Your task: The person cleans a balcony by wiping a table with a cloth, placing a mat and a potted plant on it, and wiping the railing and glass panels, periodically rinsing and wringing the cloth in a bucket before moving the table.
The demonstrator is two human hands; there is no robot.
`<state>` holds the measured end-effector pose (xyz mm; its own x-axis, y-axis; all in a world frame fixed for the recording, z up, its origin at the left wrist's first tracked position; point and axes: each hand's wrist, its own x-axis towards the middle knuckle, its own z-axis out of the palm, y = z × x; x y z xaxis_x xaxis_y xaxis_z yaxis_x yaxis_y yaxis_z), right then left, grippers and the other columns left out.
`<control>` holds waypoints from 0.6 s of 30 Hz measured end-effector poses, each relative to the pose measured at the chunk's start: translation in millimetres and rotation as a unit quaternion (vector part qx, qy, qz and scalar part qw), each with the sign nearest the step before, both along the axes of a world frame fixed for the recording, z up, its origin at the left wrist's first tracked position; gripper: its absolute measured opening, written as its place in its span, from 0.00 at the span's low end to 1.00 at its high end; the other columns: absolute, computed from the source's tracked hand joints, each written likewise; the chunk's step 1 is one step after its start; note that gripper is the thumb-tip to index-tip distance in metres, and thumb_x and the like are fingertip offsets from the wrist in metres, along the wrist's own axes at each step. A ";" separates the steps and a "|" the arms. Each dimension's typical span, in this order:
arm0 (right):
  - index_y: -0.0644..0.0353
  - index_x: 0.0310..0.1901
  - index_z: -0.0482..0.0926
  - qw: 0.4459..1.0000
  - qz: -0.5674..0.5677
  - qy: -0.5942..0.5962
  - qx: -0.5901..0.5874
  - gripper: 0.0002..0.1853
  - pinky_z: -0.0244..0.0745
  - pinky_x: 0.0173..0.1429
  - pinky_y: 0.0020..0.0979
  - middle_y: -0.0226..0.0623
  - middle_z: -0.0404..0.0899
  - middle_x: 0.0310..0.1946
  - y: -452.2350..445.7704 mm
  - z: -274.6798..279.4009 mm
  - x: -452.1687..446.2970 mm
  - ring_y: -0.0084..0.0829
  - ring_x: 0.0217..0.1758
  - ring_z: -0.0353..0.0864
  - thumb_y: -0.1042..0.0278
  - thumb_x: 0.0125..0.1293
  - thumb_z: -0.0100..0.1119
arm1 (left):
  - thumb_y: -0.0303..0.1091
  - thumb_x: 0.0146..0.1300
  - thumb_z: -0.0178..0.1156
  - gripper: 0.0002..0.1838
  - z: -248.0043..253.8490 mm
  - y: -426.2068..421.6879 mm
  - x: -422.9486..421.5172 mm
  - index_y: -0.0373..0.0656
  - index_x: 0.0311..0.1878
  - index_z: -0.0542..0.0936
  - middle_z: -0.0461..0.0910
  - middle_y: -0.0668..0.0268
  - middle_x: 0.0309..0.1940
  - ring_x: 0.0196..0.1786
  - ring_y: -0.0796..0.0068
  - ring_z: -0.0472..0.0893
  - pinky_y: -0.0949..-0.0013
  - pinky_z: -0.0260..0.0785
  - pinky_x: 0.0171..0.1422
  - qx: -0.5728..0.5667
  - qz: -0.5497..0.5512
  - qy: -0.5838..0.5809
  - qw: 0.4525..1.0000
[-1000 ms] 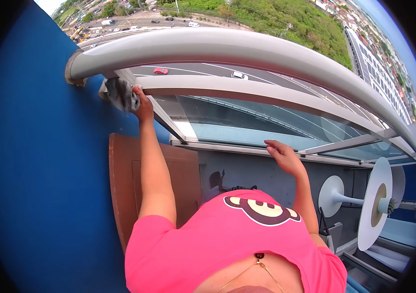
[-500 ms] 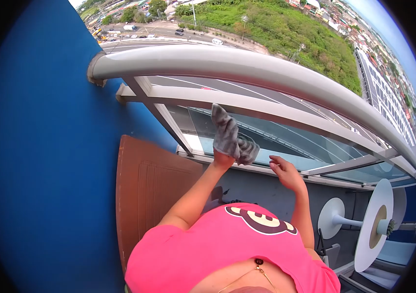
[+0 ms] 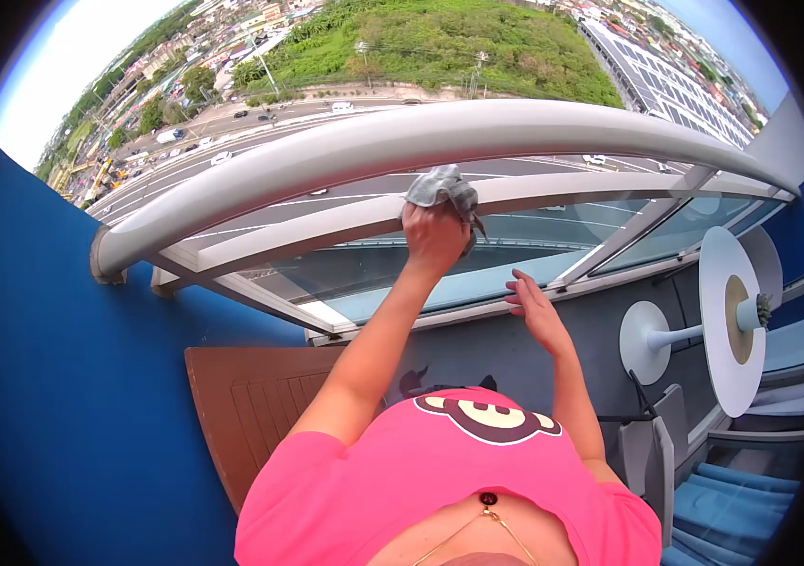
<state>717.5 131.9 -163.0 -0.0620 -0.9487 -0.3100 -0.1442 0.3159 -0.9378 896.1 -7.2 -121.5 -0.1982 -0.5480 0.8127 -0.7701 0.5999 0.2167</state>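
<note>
My left hand (image 3: 435, 234) is closed around a crumpled grey cloth (image 3: 441, 187). Hand and cloth are at the lower white rail (image 3: 326, 226) of the balcony railing, just under the thick rounded top rail (image 3: 402, 132). Part of the cloth hangs down to the right of my fingers, over the glass panel (image 3: 505, 255). My right hand (image 3: 540, 311) is held in the air in front of the glass, fingers stretched out, holding nothing.
A blue wall (image 3: 62, 358) rises on the left, with a brown panelled board (image 3: 241, 396) beside it. To the right are a round white table (image 3: 718, 349), a small white pedestal (image 3: 645, 340) and a grey folding chair (image 3: 647, 462). Beyond the railing, a road lies far below.
My left hand has moved the cloth up to the lower rail, where it is now bunched in my grip. The view has turned, and my right hand remains open.
</note>
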 end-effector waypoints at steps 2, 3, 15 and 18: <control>0.53 0.70 0.45 0.975 -0.100 -0.149 -0.130 0.37 0.61 0.64 0.38 0.41 0.56 0.66 -13.0 -12.3 1.6 0.37 0.62 0.65 0.38 0.69 0.34 | 0.35 0.51 0.59 0.14 11.9 7.9 -44.6 0.41 0.41 0.80 0.78 0.57 0.41 0.47 0.55 0.76 0.56 0.64 0.55 0.155 -0.142 0.032 0.977; 0.51 0.71 0.39 0.944 -0.124 -0.241 -0.190 0.42 0.58 0.66 0.40 0.38 0.49 0.68 -16.4 -3.5 2.5 0.38 0.66 0.60 0.32 0.65 0.34 | 0.35 0.54 0.58 0.13 20.8 15.3 -61.8 0.40 0.41 0.80 0.78 0.56 0.40 0.46 0.54 0.77 0.56 0.64 0.54 0.276 -0.214 0.030 0.937; 0.67 0.49 0.70 0.888 -0.119 0.101 -0.432 0.12 0.71 0.47 0.29 0.40 0.74 0.36 -50.1 89.0 27.7 0.36 0.40 0.75 0.76 0.64 0.46 | 0.37 0.51 0.68 0.23 81.2 61.5 20.7 0.39 0.49 0.76 0.79 0.55 0.41 0.46 0.59 0.78 0.66 0.67 0.53 0.416 -0.350 -0.047 0.838; 0.64 0.49 0.70 0.806 -0.135 0.266 -0.512 0.13 0.67 0.52 0.37 0.42 0.70 0.40 -93.4 67.3 41.9 0.42 0.45 0.71 0.73 0.63 0.49 | 0.34 0.63 0.58 0.19 95.4 64.1 45.2 0.29 0.51 0.74 0.78 0.55 0.46 0.51 0.68 0.76 0.69 0.66 0.56 0.447 -0.272 0.141 0.840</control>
<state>759.5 38.4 -95.7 -0.1755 -0.6197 0.7650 -0.6674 -0.4963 -0.5552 941.3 56.9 -26.0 -0.4849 -0.8558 0.1803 -0.2774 0.3461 0.8963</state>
